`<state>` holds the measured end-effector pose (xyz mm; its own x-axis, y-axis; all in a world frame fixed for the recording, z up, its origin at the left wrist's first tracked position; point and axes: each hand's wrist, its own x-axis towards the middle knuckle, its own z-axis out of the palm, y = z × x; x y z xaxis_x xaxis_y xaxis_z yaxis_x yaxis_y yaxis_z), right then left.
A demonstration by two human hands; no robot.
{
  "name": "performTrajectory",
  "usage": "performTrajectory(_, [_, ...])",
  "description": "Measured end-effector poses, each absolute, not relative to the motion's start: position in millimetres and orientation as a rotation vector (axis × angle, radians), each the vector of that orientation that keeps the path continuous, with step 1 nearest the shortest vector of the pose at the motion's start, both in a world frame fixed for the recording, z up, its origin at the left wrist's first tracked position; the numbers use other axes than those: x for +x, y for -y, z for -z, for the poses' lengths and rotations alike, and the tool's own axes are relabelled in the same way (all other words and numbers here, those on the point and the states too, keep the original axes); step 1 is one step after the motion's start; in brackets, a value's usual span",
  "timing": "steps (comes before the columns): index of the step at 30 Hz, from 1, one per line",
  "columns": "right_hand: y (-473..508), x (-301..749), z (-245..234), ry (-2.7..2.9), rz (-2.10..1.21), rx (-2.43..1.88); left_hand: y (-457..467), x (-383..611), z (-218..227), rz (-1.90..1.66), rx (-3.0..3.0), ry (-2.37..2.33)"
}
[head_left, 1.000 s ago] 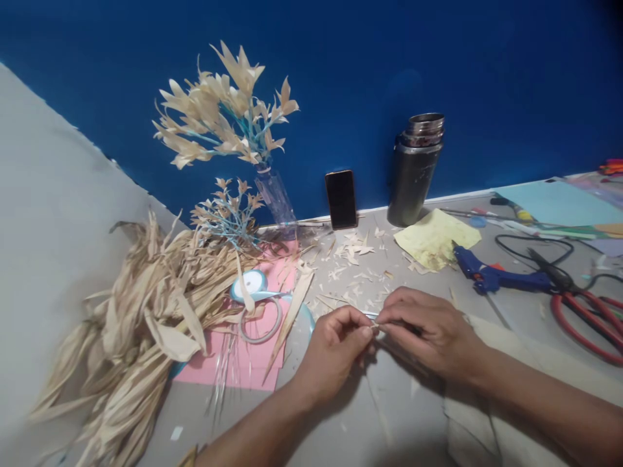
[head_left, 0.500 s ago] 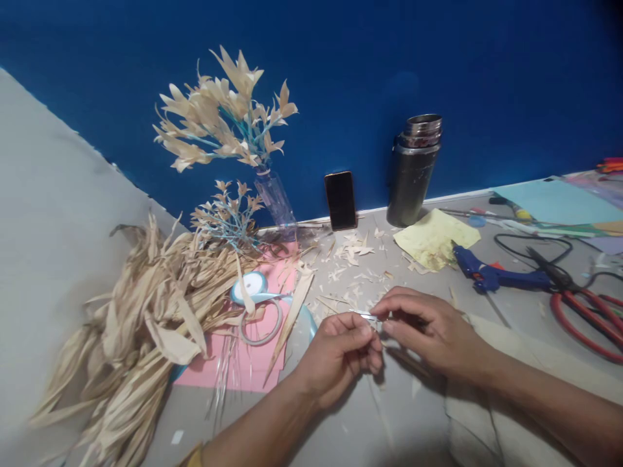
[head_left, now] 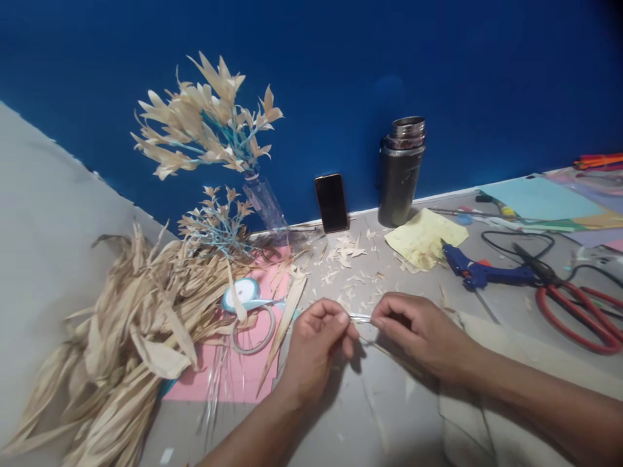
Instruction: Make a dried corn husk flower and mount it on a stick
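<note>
While my left hand (head_left: 321,350) pinches one end of a thin silvery strip (head_left: 361,318) above the table (head_left: 357,421), my right hand (head_left: 421,334) pinches its other end, with pale scraps (head_left: 351,251) scattered just beyond and a blue glue gun (head_left: 479,272) lying by red-handled scissors (head_left: 549,277).

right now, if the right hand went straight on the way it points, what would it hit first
The right hand, pinching a thin, shiny silver strip, would probably meet the bare left hand first, just ahead; depth is unclear.
</note>
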<state>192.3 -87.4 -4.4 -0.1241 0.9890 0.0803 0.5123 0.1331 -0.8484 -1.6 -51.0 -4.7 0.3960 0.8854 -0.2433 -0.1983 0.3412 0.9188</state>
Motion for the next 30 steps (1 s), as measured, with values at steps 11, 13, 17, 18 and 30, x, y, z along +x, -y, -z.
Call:
performTrajectory(11, [93,171,10,1.083,-1.502,-1.220,72,18,29,-0.821,0.946,-0.817])
performTrajectory(13, [94,169,13,1.118,-1.464,-1.255,72,20,28,-0.846,0.888,-0.818])
performTrajectory(17, [94,167,19,1.173,-1.359,-1.347,68,20,21,-0.859,0.782,-0.810])
performTrajectory(18, [94,167,20,1.195,-1.335,-1.371,67,19,20,-0.862,0.757,-0.809])
performTrajectory(30, [95,166,20,1.267,-1.343,-1.376,57,14,19,-0.811,0.551,-0.798])
